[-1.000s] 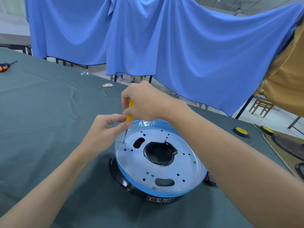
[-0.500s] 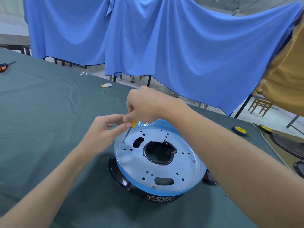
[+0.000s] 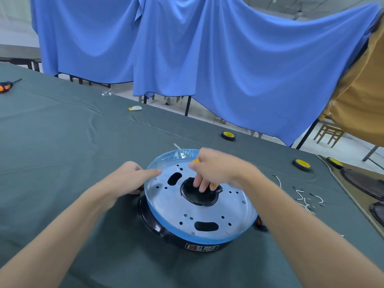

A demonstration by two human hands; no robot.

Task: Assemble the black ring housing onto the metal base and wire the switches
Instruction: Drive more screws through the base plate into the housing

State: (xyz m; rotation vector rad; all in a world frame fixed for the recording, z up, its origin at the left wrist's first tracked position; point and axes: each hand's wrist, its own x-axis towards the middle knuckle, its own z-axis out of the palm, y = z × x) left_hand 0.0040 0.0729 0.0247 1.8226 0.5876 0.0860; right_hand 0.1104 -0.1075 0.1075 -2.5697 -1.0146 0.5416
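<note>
Right, left to right. An orange-handled screwdriver (image 3: pixel 5 87) lies unused at the far left edge of the green-clothed table (image 3: pixel 62 142). Our left hand (image 3: pixel 133 177) holds the left rim of the metal base (image 3: pixel 172 205), index finger straight on top, other fingers bent over the edge. The base sits mid-table towards the front edge, blue film round its rim, seated on the black ring housing (image 3: pixel 153 224). Our right hand (image 3: pixel 216 169) has the yellow screwdriver (image 3: pixel 195 160) tucked in the palm, and its fingers (image 3: pixel 200 185) dip into the centre opening. A red switch (image 3: pixel 258 222) pokes out at the housing's right side. Loose wires (image 3: pixel 307 197) lie near the right edge, with tape rolls (image 3: pixel 301 164) beyond.

Step as we read it: screwing base to housing, with three screw heads showing. Next is probably to rotate or lift the assembly by rim and centre hole. That needs a firm two-point hold, since the film is likely slippery.

Half a second ago the driver tip was in the left-rim hole and our left fingers steadied the shaft. Now the driver is off, a screw head (image 3: pixel 155 178) sits there, and our left hand has moved to the rim.
</note>
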